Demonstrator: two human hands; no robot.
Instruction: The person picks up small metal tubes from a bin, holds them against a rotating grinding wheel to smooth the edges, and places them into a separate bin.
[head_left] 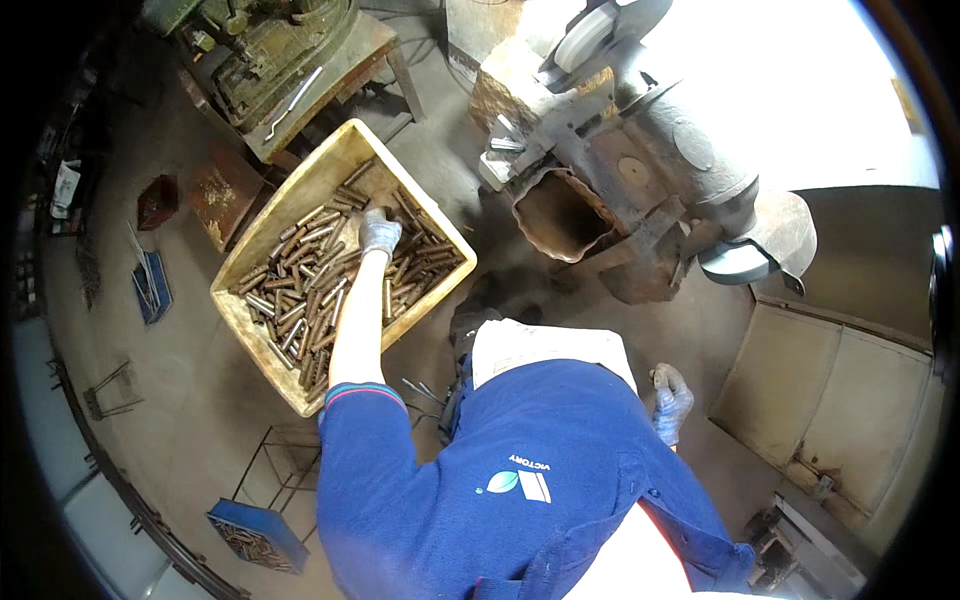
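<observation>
My left hand, in a pale grey-blue work glove, reaches into a large yellowish plastic bin. It touches the pile of short brown and grey metal rods near the bin's far middle. Its fingertips point down among the rods and are hidden, so whether they grip one is unclear. My right hand, gloved alike, hangs low beside my right hip, away from the bin. Its fingers are curled in, and what they hold, if anything, is too small to make out.
A heavy grinding machine with wheels at both ends stands ahead to the right. Far left is a metal table bearing a greenish machine. A blue box of rods sits lower left; pale metal cabinet doors stand at right.
</observation>
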